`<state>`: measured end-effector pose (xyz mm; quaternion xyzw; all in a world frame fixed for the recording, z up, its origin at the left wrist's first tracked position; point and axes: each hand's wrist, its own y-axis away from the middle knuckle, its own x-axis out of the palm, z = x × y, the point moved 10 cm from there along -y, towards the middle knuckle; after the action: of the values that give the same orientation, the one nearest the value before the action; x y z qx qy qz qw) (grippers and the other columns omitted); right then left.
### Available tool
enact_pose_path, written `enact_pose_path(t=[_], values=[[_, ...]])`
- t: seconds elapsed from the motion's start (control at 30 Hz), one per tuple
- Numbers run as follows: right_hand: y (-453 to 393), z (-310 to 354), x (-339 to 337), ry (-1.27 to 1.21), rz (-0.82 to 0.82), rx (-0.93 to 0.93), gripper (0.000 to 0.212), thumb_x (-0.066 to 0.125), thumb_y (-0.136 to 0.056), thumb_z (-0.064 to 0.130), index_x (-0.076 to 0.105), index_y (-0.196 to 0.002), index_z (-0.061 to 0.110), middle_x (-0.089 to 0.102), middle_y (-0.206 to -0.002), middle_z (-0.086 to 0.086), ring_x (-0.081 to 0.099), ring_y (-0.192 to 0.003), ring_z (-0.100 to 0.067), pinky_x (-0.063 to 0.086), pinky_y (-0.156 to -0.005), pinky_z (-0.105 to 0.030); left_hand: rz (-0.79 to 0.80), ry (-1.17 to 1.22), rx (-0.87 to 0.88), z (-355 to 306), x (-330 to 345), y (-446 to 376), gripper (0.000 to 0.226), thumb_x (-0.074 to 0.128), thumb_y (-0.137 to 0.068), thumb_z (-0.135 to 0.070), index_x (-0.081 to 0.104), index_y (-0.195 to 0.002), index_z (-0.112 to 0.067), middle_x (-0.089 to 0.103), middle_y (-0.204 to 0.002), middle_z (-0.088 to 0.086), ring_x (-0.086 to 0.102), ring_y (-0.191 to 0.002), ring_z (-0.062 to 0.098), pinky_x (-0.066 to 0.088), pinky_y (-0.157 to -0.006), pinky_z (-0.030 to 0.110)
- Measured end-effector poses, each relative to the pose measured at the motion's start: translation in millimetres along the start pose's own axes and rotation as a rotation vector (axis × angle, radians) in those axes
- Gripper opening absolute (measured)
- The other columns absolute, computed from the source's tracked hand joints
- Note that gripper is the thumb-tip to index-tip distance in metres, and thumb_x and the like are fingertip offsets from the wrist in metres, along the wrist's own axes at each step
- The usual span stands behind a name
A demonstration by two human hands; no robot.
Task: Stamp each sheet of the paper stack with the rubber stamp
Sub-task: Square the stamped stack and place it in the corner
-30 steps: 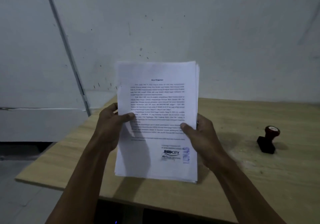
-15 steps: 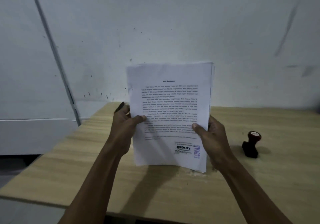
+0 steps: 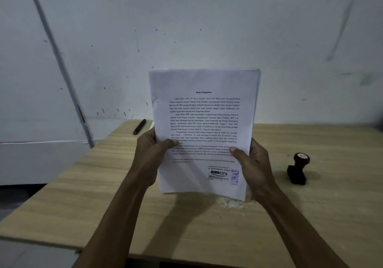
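Spanning the lower half of the view, the wooden counter runs from the near edge back to a scuffed white wall. Above its middle the paper stack is held upright, its bottom edge close over the wood and casting a shadow toward the near side. The top sheet carries printed paragraphs, a logo reading BSD CITY near its lower right, and a blue stamp mark just beside that logo, running vertically. The left hand grips the stack's left edge, thumb curled over the front of the page and fingers behind. The right hand grips the right edge the same way, thumb pressed on the printed face. Well to the right, the rubber stamp stands on the counter, dark base down and reddish knob up, tilted slightly. At the far left corner lies a dark marker with a red tip.
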<state>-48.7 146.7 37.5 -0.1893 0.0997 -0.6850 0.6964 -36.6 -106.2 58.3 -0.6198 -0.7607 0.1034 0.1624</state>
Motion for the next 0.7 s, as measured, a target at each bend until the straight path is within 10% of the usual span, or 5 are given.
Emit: enact_pose_path(t=[0.43,0.7], values=[[8.0,-9.2,-10.0,0.120,-0.039,0.056,0.035,0.051,-0.094,-0.001,0.065,-0.107,0.028,0.075,-0.102,0.008,0.071,-0.092,-0.019,0.060,-0.074,-0.048,-0.021,-0.074,-0.078,16.8,6.0,7.4,0.032,0.065,-0.080,0.002,0.069,-0.109,-0.011,0.074,-0.106,0.002,0.070,-0.097,0.024,0.055,-0.080,0.034],[-13.0,51.8,-55.2,0.372,-0.196,-0.012,0.029,0.060,-0.084,0.000,0.062,-0.109,0.016,0.071,-0.100,0.001,0.069,-0.083,-0.016,0.054,-0.064,-0.028,-0.029,-0.224,-0.075,-14.8,46.0,-15.1,0.046,0.077,-0.071,0.001,0.056,-0.110,-0.009,0.067,-0.108,0.007,0.066,-0.092,0.020,0.055,-0.069,0.031]])
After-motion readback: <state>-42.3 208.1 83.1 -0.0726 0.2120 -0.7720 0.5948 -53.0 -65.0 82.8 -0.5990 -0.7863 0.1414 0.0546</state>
